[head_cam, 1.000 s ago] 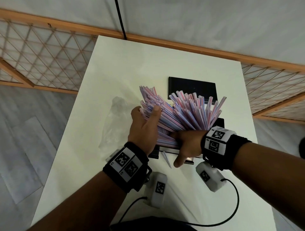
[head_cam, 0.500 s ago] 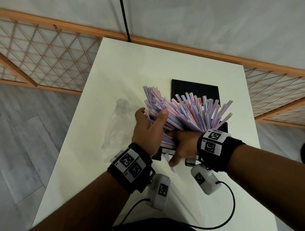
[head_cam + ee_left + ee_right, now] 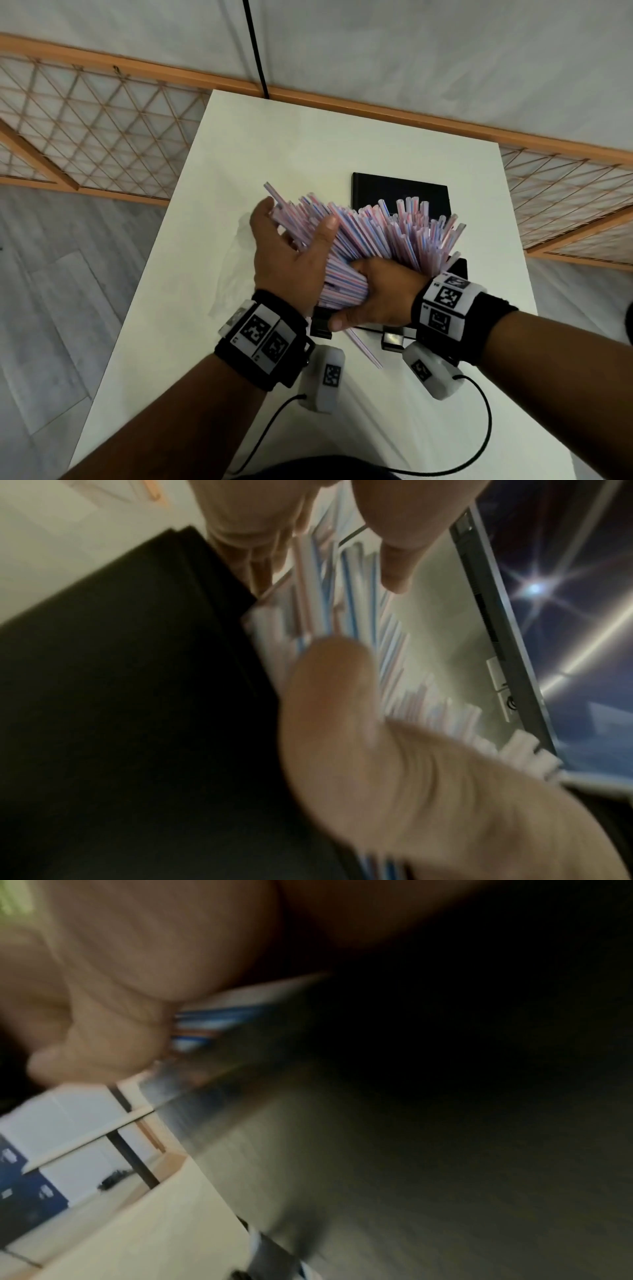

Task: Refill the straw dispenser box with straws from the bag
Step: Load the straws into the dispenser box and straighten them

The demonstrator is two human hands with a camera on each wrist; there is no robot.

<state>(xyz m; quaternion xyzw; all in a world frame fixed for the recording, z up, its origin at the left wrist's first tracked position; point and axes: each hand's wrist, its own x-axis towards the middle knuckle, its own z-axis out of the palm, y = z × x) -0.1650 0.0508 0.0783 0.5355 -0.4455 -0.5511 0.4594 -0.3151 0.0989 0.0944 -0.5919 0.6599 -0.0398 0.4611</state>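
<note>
Straws gripped between left hand, right hand.

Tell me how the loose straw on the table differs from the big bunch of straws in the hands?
The loose straw lies flat on the table, alone and untouched. The bunch of straws is gripped by the left hand and right hand, fanned upward. Both are pale with stripes.

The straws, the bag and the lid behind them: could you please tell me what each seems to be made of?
Straws: probably thin plastic or paper, white with blue and pink stripes.
Bag: clear plastic film, crumpled, table showing through.
Lid: black and smooth, likely plastic; faintly reflective.
</note>
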